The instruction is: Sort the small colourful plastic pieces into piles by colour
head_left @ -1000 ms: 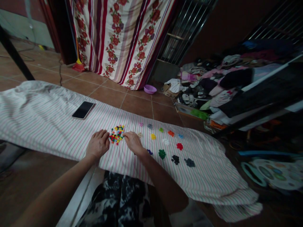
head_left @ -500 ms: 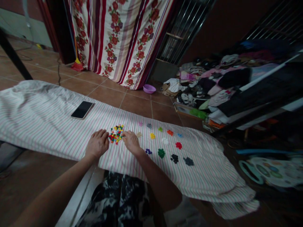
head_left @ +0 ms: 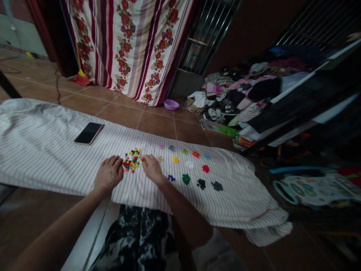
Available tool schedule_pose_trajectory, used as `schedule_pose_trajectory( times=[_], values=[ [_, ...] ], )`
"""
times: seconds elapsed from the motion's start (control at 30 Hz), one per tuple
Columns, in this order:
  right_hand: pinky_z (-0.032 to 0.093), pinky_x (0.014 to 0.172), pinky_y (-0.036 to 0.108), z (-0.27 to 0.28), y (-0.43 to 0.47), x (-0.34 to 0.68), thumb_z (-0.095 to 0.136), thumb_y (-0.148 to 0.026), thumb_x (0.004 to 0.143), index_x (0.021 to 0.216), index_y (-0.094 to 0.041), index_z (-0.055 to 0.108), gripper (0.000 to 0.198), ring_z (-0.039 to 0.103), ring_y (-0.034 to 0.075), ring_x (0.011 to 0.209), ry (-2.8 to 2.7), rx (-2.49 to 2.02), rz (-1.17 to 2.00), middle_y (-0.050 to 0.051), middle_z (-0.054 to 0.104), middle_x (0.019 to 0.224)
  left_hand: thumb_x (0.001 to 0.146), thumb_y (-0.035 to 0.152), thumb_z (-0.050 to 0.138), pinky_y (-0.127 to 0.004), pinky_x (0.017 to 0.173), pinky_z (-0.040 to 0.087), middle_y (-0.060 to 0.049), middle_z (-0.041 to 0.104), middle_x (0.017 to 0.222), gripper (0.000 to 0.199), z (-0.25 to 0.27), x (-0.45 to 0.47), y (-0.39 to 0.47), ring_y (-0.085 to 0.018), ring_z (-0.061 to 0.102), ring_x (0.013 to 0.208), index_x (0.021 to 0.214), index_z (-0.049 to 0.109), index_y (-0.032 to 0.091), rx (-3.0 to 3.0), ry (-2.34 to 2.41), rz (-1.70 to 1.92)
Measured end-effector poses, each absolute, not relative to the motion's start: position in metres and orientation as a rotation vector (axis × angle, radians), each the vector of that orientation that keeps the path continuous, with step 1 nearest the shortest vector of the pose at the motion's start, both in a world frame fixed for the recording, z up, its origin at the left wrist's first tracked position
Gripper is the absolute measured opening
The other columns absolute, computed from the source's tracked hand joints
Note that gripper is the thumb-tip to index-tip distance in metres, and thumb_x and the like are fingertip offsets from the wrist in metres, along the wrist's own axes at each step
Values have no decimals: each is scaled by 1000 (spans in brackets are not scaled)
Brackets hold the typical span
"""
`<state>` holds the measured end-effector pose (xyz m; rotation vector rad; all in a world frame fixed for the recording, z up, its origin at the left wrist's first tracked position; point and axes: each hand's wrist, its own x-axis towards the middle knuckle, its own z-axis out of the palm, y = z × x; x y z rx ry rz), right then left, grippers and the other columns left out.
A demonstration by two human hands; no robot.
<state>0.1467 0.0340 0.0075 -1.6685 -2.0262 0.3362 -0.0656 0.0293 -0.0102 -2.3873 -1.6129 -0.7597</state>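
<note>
A mixed pile of tiny coloured pieces [head_left: 132, 161], like small building bricks, lies on the striped cloth [head_left: 225, 205] between my hands. My left hand [head_left: 109, 173] rests flat at the pile's left edge, fingers extended. Just right of the pile, my right hand [head_left: 152, 168] has its thumb and fingertips pinched together; whatever they hold is too small to make out. Sorted single-colour heaps spread to the right, among them a yellow heap [head_left: 175, 160], a green heap [head_left: 185, 178], a black heap [head_left: 201, 184], a red heap [head_left: 205, 169] and a dark grey heap [head_left: 217, 186].
A phone [head_left: 89, 133] lies on the cloth to the left. Beyond the cloth, a purple basin [head_left: 171, 105] stands on the tiled floor before a floral curtain [head_left: 135, 49]. Piled clothes [head_left: 239, 94] fill the back right. A red broom [head_left: 81, 78] leans near the doorway.
My right hand has drawn slightly away from the mixed pile to the right, fingers still pinched. My left hand stays beside the pile. The whole view has shifted a little.
</note>
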Motion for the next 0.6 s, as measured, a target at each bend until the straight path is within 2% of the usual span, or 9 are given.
schedule_pose_trajectory(
  times=[0.17,0.33,0.6],
  values=[
    [47,86,30,12,22,169,52,-16,90,96,-22,67,17,61,17,90,-1807,-1596,318,4,65,93,90,24,43,-44,100,47,-12,68,123,34,-9,-66,30,-30,60,119,111,67,15,-2387,-1607,-762],
    [51,77,29,17,-4,221,48,-25,90,95,-22,70,22,63,18,83,-1613,-1578,225,5,68,91,89,24,43,-45,100,48,-14,68,122,34,-11,-66,30,-30,60,118,111,68,14,-2381,-1597,-777],
    [50,83,37,0,-48,305,45,-36,88,94,-19,73,34,65,23,87,-1460,-1811,-11,11,73,94,89,24,43,-44,100,47,-13,68,122,35,-13,-67,31,-30,61,118,111,68,14,-2376,-1582,-746]
  ],
)
